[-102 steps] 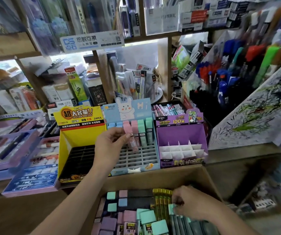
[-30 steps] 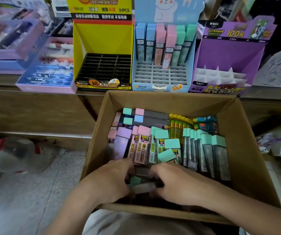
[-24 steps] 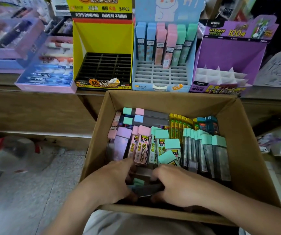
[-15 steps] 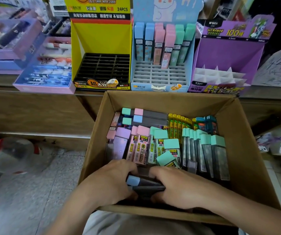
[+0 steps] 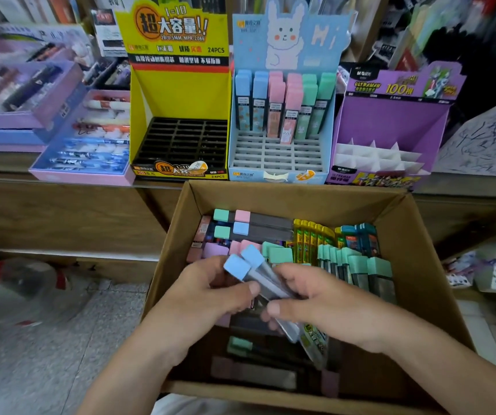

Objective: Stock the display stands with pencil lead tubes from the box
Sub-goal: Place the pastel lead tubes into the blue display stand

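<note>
Both hands lift blue-capped lead tubes (image 5: pixel 251 272) above a cardboard box (image 5: pixel 426 265).
The left hand (image 5: pixel 208 292) and right hand (image 5: pixel 321 298) grip them together.

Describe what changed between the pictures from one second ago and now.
The left hand and the right hand rose from the near end of the box, lifting two blue-capped tubes gripped between them. The box, the yellow stand, the purple stand, and the blue stand with its standing tubes stayed put.

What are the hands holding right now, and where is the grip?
The left hand and right hand together hold two blue-capped grey plastic lead tubes. The grip is on the grey bodies; the blue caps stick out free.
</note>
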Demonstrator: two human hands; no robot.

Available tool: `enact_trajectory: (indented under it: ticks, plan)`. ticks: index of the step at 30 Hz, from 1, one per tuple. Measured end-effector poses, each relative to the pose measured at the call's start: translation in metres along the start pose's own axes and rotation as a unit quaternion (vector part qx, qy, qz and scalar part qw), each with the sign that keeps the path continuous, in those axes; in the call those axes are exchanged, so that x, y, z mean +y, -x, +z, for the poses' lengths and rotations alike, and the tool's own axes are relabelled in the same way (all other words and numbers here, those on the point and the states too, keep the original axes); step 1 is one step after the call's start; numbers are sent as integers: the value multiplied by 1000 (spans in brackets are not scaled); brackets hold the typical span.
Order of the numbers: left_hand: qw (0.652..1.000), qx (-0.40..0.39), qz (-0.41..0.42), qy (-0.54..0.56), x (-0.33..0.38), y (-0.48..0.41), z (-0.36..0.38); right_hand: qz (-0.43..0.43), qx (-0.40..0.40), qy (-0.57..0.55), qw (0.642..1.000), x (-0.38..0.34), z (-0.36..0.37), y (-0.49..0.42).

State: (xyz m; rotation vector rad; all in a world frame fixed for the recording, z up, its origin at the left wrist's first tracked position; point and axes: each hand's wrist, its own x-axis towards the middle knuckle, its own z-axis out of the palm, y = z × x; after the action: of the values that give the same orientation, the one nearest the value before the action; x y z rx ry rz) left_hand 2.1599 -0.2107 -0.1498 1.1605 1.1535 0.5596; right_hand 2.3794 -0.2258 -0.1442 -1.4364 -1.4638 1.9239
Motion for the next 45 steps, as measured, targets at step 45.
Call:
enact_trajectory:
  ticks: [45]
  plan:
    - [957,77,42,278,39,-44,-34,-139,274,-184,934,-58,-33,-51]
